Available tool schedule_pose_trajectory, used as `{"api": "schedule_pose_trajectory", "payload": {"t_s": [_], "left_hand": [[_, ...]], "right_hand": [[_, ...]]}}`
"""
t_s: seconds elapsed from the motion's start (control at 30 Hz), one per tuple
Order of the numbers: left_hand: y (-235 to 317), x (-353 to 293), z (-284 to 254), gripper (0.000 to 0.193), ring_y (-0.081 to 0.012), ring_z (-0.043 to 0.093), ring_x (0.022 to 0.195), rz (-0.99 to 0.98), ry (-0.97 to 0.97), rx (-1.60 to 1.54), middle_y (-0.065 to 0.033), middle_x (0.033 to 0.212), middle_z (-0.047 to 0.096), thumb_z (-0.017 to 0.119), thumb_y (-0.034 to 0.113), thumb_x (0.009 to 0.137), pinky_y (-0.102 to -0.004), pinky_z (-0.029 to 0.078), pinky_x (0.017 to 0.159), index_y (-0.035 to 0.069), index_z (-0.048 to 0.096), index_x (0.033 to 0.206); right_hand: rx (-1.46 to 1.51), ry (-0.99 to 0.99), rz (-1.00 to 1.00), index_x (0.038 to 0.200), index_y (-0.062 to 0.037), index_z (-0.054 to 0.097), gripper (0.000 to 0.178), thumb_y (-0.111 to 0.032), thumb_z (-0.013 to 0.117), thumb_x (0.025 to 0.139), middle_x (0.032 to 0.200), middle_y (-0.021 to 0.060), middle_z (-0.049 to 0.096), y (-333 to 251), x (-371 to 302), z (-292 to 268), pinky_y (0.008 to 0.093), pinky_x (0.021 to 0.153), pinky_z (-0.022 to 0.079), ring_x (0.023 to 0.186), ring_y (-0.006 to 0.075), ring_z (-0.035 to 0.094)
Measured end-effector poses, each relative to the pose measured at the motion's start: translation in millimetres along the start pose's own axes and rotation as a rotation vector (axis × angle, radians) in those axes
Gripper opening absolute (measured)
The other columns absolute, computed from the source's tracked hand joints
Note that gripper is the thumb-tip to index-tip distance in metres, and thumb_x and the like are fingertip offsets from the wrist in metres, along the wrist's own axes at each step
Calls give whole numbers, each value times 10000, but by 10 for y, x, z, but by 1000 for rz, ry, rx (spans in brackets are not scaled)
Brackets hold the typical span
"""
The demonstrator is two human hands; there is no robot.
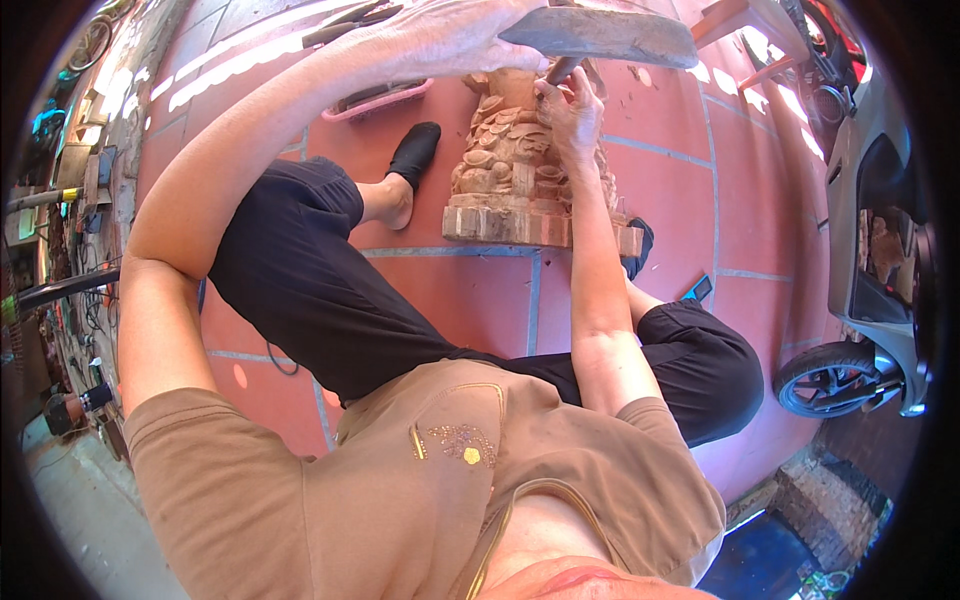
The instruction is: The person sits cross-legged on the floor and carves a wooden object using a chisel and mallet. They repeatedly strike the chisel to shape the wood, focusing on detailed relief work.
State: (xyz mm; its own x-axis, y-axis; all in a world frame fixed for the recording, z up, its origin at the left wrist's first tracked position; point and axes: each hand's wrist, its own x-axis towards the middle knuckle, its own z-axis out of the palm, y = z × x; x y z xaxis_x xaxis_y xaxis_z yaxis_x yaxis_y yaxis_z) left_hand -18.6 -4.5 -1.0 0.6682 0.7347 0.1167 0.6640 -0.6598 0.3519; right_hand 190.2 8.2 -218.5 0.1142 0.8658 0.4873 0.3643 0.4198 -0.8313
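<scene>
My left hand [475, 35] reaches across the top of the view. It is closed on the end of a flat wooden mallet [620, 38], which stretches to the right above the carving. Just below the mallet, my right hand [575, 115] grips a chisel [566, 70] with its end up against or close under the mallet; I cannot tell if they touch. The chisel's tip is hidden by my fingers. Between my feet stands a carved wooden sculpture [510, 165] with rounded relief shapes and a flat base; its top is partly hidden behind my hands and the mallet.
Left of the sculpture lies a pink basket [375, 102] with dark items. A small blue device [698, 289] rests on the red tiled floor [450, 300] by my right leg. A motorbike [880, 220] stands at the right, a wooden stool [765, 40] at the upper right. Cables and tools line the left.
</scene>
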Motion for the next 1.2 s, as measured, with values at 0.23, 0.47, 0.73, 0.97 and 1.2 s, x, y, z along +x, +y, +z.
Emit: {"api": "schedule_pose_trajectory", "payload": {"t_s": [0.23,0.47,0.73,0.97,1.2], "left_hand": [[7,-27,11,449,-403,629,927,39,12,-6,-233,1009,620,697,380,898,-488,465,815,5,553,1100],[-25,-23,17,439,-403,629,938,77,39,24,-225,1026,623,704,355,893,-484,472,823,13,556,1125],[-134,-41,124,431,-390,625,980,-9,-46,68,-238,1058,625,694,341,895,-478,468,850,-19,582,1105],[-26,-73,12,465,-382,611,1029,-13,68,15,-253,1041,634,691,374,886,-455,455,899,-29,611,1104],[-258,-58,180,484,-372,628,1011,-24,-45,91,-244,1068,654,680,406,892,-469,468,887,-18,628,1121]], "right_hand": [[129,50,70,1028,-20,616,261,-82,794,847,860,92,733,57,19,-9,289,653,535,741,137,700],[-12,35,25,1049,-43,621,268,-128,790,860,870,94,723,47,-11,-4,311,657,553,776,181,732],[-147,66,-98,1071,-59,617,279,-170,779,872,857,107,716,-61,-76,113,341,642,561,782,234,742],[-120,44,-57,1089,-64,626,278,-146,773,868,858,108,717,-90,-17,57,335,633,558,770,229,741],[-142,6,-38,1100,-59,629,305,-151,785,856,866,112,722,-53,-7,67,343,632,553,758,227,739]]}}
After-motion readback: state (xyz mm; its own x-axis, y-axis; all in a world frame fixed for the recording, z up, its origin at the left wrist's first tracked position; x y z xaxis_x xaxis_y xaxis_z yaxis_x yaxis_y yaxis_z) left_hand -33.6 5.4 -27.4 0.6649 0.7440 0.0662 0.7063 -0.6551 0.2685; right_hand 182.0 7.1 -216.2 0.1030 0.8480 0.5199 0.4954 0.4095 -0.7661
